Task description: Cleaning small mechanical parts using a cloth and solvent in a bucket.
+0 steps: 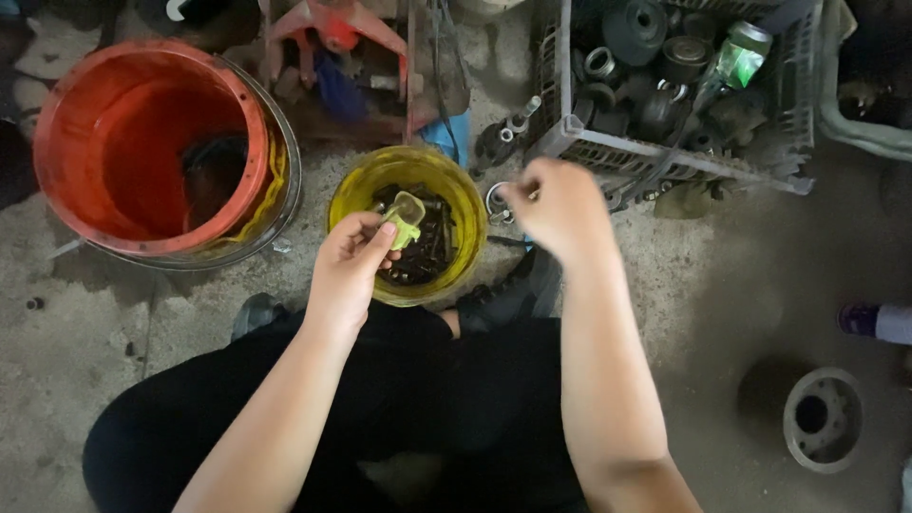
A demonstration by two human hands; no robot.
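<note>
The left hand (pixel 347 266) pinches a small yellow-green piece (pixel 407 220) over the yellow bucket (pixel 467 249), near its left rim. The right hand (pixel 560 211), fingers closed together, hovers just past the right rim, beside the grey crate (pixel 608 147).

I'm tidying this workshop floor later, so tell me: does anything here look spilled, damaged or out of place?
Nothing looks spilled. The grey crate of metal parts has a broken, ragged lower edge, and a grey metal ring lies loose on the floor. The left hand holds a small yellow-green piece over the yellow bucket.

Concrete floor (pixel 722 285) bears buckets (pixel 408 180), crate (pixel 665 152), metal ring (pixel 823 418).
</note>
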